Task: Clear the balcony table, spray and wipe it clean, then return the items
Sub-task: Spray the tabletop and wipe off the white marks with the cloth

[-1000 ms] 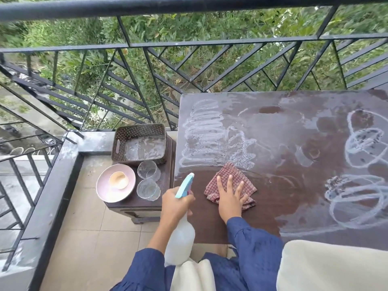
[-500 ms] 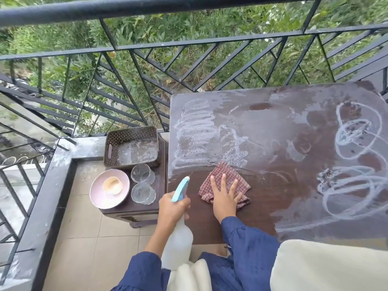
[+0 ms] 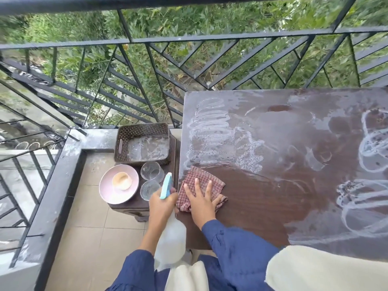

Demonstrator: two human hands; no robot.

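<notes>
Hands: right hand (image 3: 201,201) lay flat on the cloth (image 3: 196,175) with fingers straight and spread, pressing it down; left hand (image 3: 162,204) was curled round the neck of the spray bottle (image 3: 171,242), gripping it.
Sleeves: dark blue, running from both wrists to the bottom edge of the frame.
Spray bottle: lower centre of the frame, just left of the table's left edge; long axis ran bottom to top, leaning slightly, with the pale body towards the person and the teal head pointing up-frame.
Cloth: red-and-white checked, folded, at the left edge of the table (image 3: 262,206), its far corner pointing up-frame.
Table: dark brown, filling the right half of the frame; bare wood around and to the right of the cloth, white foam (image 3: 210,127) in zigzags above the cloth and in loops at the far right.
Side stand (image 3: 134,204): low, dark, touching or just beside the table's left edge, I could not tell which.
On the stand: perforated brown basket (image 3: 126,139) farthest up-frame, pink plate (image 3: 109,196) with a small cup (image 3: 121,181) on it, two clear glasses (image 3: 152,171) between plate and table.
Railing (image 3: 147,39): black bars across the top, greenery beyond.
</notes>
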